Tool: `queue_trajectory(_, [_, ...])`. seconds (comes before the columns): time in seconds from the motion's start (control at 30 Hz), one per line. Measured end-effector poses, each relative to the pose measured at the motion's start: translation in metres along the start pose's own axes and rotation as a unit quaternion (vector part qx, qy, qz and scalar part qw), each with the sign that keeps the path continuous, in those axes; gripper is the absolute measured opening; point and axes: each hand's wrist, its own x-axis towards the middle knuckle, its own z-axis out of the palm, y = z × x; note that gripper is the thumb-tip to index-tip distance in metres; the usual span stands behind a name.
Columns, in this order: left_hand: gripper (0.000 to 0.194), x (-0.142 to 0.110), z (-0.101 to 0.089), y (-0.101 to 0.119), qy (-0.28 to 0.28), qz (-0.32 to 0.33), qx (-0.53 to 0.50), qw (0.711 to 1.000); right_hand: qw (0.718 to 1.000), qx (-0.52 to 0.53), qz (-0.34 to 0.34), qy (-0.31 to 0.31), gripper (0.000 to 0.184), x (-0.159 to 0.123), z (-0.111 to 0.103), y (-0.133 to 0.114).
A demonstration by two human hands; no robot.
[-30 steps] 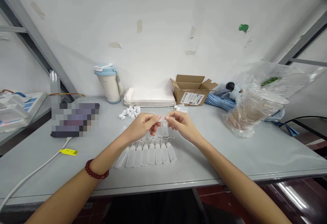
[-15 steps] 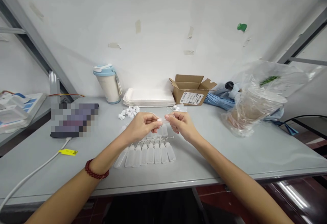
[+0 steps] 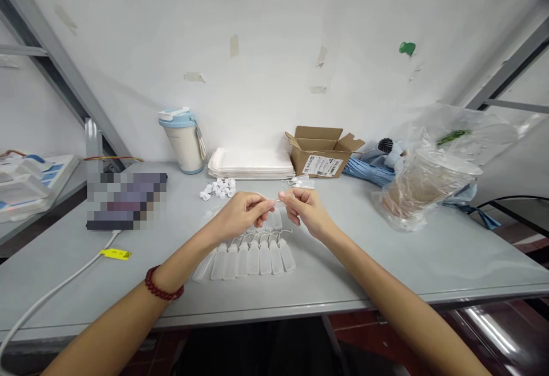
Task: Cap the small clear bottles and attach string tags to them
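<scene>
My left hand (image 3: 246, 213) is closed in a pinch, thumb against forefinger, on the white end of a small translucent plastic bottle. My right hand (image 3: 305, 207) pinches the clear body of the same piece, mostly hidden by its fingers. The fingertips of both hands almost meet. Below them on the table lies a row of flat translucent bottles (image 3: 253, 260), each with a thin white tube curving from its neck. Behind my hands more such bottles (image 3: 274, 220) are partly covered.
Small white caps (image 3: 218, 188) lie in a pile at the back, near a stack of white envelopes (image 3: 253, 163). An open cardboard box (image 3: 321, 153), a tumbler (image 3: 182, 142), a plastic-bagged container (image 3: 429, 187) and a pixelated device (image 3: 128, 202) with a white cable stand around.
My left fingertips have moved slightly right, closer to the right ones, covering more of the white end. The view has shifted very slightly.
</scene>
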Motion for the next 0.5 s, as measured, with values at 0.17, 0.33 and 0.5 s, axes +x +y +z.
queue_trajectory(0.17, [0.036, 0.0, 0.006, -0.004, 0.041, 0.068, 0.114, 0.99, 1.0, 0.015, 0.012, 0.005, 0.044, 0.001, -0.001, 0.0])
queue_trajectory(0.33, [0.035, 0.001, 0.007, -0.008, 0.067, 0.13, 0.214, 0.966, 0.998, 0.04, 0.042, -0.003, 0.044, 0.002, -0.001, 0.001])
queue_trajectory(0.5, [0.025, 0.002, -0.003, -0.007, 0.067, 0.081, 0.174, 0.979, 0.999, -0.034, -0.003, 0.011, 0.032, 0.009, -0.02, -0.001])
